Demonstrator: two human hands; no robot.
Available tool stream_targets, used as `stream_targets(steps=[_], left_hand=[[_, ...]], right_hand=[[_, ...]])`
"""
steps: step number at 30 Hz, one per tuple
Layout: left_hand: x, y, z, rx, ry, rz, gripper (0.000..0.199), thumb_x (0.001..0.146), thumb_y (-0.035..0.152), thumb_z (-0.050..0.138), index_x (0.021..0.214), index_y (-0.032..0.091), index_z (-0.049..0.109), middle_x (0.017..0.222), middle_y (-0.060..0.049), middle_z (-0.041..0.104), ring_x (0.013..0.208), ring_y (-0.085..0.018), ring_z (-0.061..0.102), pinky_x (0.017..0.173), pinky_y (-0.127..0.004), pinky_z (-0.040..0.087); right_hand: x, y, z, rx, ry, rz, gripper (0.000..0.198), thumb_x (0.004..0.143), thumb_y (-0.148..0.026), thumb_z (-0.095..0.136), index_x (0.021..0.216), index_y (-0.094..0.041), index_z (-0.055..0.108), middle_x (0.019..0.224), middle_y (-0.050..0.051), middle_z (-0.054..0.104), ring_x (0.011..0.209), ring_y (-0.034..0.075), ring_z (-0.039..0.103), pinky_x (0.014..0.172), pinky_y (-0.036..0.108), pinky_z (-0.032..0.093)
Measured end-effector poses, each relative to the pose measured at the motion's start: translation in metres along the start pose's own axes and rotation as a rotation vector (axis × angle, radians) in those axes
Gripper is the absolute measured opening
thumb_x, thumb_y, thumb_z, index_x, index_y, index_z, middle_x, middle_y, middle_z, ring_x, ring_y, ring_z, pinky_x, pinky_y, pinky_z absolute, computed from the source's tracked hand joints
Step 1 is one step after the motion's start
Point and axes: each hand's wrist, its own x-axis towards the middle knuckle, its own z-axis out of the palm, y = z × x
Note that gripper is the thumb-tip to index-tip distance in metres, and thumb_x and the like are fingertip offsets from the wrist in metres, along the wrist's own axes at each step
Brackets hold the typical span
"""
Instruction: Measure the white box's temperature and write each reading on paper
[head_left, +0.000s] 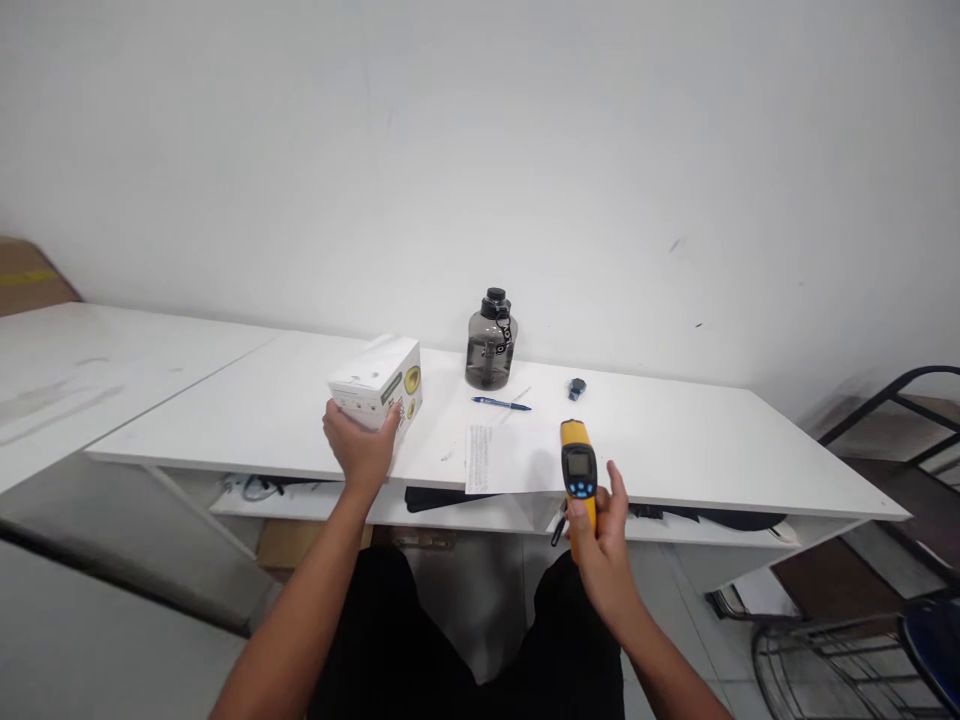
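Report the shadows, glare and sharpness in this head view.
Head view: soft shadow on the paper, left of the thermometer; head view: top of the box pale, no harsh glare; head view: the paper's small print too blurred to read.

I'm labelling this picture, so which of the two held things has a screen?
The yellow device in the right hand, with its screen above blue buttons. The white box in the left hand shows printed avocados.

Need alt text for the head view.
Left hand grips a white box, right hand holds a yellow handheld device, at a white desk. On the desk are a paper sheet, a blue pen, a dark bottle and a small dark item.
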Motion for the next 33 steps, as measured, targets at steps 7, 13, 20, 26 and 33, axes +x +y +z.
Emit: stream_targets(steps=[7,13,20,26,33], left_hand=[[0.001,-0.002,0.003,0.006,0.010,-0.004,0.094,0.065,0.048,0.076,0.140,0.012,0.032,0.132,-0.020,0.047,0.130,-0.037,0.040,0.110,-0.052,0.035],[-0.007,0.008,0.013,0.026,0.020,-0.107,0.092,0.072,0.048,0.071,0.144,0.017,0.023,0.133,-0.019,0.044,0.130,-0.037,0.039,0.107,-0.054,0.036],[-0.012,0.013,0.039,0.134,0.056,-0.075,0.087,0.077,0.052,0.065,0.142,0.012,0.023,0.126,-0.021,0.047,0.123,-0.038,0.044,0.103,-0.052,0.039],[0.005,0.010,0.051,0.108,-0.140,-0.061,0.093,0.075,0.046,0.069,0.144,0.013,0.015,0.132,-0.021,0.043,0.129,-0.037,0.040,0.105,-0.051,0.039],[0.027,0.001,0.063,0.168,-0.379,-0.171,0.105,0.070,0.046,0.073,0.146,0.018,0.005,0.141,-0.022,0.038,0.136,-0.038,0.036,0.106,-0.054,0.037]], right_hand=[[0.099,0.038,-0.027,-0.697,0.000,0.156,0.066,0.090,-0.052,0.046,0.145,-0.018,0.037,0.117,0.013,0.061,0.099,0.028,0.062,0.083,0.039,0.046],[0.143,0.055,-0.029,-1.128,0.031,0.121,0.053,0.094,-0.043,0.042,0.139,-0.016,0.047,0.124,0.015,0.060,0.106,0.031,0.059,0.082,0.040,0.045],[0.172,0.047,0.003,-1.287,0.053,0.061,0.046,0.093,-0.041,0.049,0.132,-0.017,0.055,0.128,0.020,0.056,0.118,0.036,0.050,0.087,0.048,0.043],[0.193,0.026,0.069,-1.262,-0.236,-0.163,0.042,0.098,-0.031,0.041,0.136,-0.017,0.051,0.119,0.019,0.064,0.106,0.031,0.061,0.080,0.039,0.044],[0.195,0.037,0.107,-1.117,-0.412,-0.231,0.028,0.098,-0.024,0.037,0.116,-0.017,0.058,0.105,0.015,0.070,0.095,0.026,0.066,0.074,0.033,0.042]])
